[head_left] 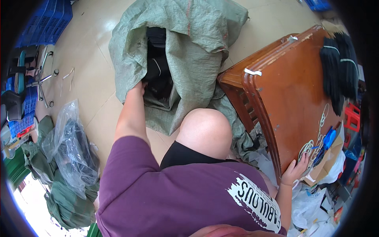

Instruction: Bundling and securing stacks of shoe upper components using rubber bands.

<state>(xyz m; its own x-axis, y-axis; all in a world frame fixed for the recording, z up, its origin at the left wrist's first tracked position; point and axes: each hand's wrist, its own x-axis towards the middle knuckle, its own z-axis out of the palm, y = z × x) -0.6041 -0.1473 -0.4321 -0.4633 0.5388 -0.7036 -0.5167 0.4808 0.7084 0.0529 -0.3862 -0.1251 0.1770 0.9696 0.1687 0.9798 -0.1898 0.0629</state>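
Note:
A large green woven sack (193, 59) lies on the floor in front of me with its mouth open. Dark bundles (157, 69) fill the inside, one with a pale band round it. My left hand (143, 85) reaches into the mouth at its left edge; its fingers are mostly hidden in the sack. On the near edge of a brown wooden table (288, 83) rests my right hand (296, 170), fingers spread and holding nothing. Close to those fingers lies a loose coil of white cord (307, 148), beside blue-handled items (328, 142).
Black tied bundles (332, 73) lie at the table's far right, near a red plastic stool (351, 116). A cardboard box (325, 162) and plastic bags (308, 205) crowd the right. Clear plastic-wrapped goods (73, 146), a wheeled chair (39, 81) and blue crates (45, 21) stand left.

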